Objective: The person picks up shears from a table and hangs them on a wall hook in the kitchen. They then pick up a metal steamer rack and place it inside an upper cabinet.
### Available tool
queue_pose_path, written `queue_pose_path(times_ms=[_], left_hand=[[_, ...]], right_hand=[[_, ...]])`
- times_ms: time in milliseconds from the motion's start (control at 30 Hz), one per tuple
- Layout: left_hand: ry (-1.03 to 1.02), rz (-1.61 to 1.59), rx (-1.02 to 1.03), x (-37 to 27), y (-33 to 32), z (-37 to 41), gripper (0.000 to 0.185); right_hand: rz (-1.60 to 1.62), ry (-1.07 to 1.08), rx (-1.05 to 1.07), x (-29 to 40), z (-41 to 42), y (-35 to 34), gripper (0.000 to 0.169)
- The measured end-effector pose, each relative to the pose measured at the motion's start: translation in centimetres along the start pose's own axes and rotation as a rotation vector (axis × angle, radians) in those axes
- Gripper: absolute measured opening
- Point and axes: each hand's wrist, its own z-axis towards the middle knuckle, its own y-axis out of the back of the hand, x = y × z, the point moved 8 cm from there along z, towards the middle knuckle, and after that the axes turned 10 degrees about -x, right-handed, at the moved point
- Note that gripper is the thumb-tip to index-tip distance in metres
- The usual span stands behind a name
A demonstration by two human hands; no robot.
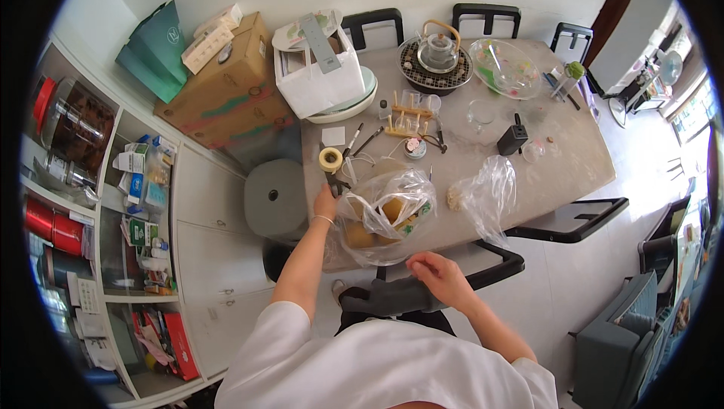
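My left hand [325, 203] is at the table's left side, its fingers around a black tool [337, 184] that looks like scissors; the hand hides part of it. Just beyond lies a yellowish roll of tape [330, 159]. To the right of this hand sits a clear plastic bag [362, 205] with round yellow-brown fruit [392, 209] inside, its mouth loosely gathered. My right hand [444, 278] hovers in front of the table edge, near the bag, its fingers curled together with nothing visible in them. A second clear bag [491, 194] lies further right, with something pale bunched at one end.
Around the table [565, 149] stand chairs, one black-framed chair [498, 265] close by my right hand. Farther back are a glass teapot [438, 51] on a grill, a wooden cup rack [408, 115], a black power socket block [512, 136] and a white box [319, 81]. Shelves [107, 183] line the left.
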Motion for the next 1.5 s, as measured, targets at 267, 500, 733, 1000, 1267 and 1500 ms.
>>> queue_pose_path(times_ms=[267,500,733,1000,1267,1500], left_hand=[[0.111,0.031,-0.017,2.4,-1.5,1.7,0.056],[-0.092,0.114,-0.108,-3.3,6.6,-1.1,0.064],[-0.1,0.19,-0.024,-1.7,20.0,-11.7,0.061],[0.368,-0.116,0.117,3.2,28.6,-35.4,0.056],[0.142,-0.097,0.05,10.6,30.1,-57.7,0.05],[0.256,0.253,-0.218,19.3,41.5,-79.1,0.045]], right_hand=[[0.058,-0.102,0.172,-3.0,-0.1,2.1,0.019],[0.084,-0.06,0.274,-3.4,1.5,1.8,0.02],[0.141,-0.03,0.378,-2.2,1.7,-1.1,0.02],[-0.086,0.247,0.569,2.8,-3.2,-9.1,0.019],[-0.283,1.083,1.348,3.9,-25.3,-32.4,0.057],[-0.659,0.916,1.978,-4.4,-49.8,-48.9,0.081]])
